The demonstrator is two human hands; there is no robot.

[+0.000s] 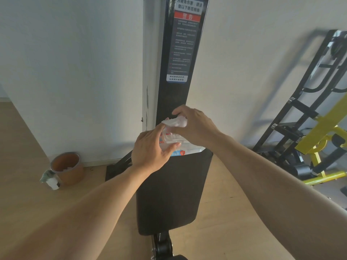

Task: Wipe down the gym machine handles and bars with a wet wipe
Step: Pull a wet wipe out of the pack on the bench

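Head camera view, looking down past two bare forearms at a black padded seat (169,194) of a gym machine, with its black upright column (180,53) rising to the top of the frame. A pack of wet wipes (185,149) lies at the far end of the seat, just in front of the column's base. The left hand (150,150) rests on the near left part of the pack, fingers curled over its clear flip lid (171,139), steadying it. The right hand (193,126) is above and just behind the pack, fingers pinching a white wipe (175,122) that stands up out of the opening. The wipe seems only partly drawn out.

The pull probably has to go upward and away from the pack, toward the top of the frame, while the left hand presses the pack down. The column, nearest bar to wipe, runs vertically right behind both hands, closer to the right hand.

At lower left a brown pot (67,168) sits on the wooden floor (28,147). A black and yellow machine (309,128) stands at right.
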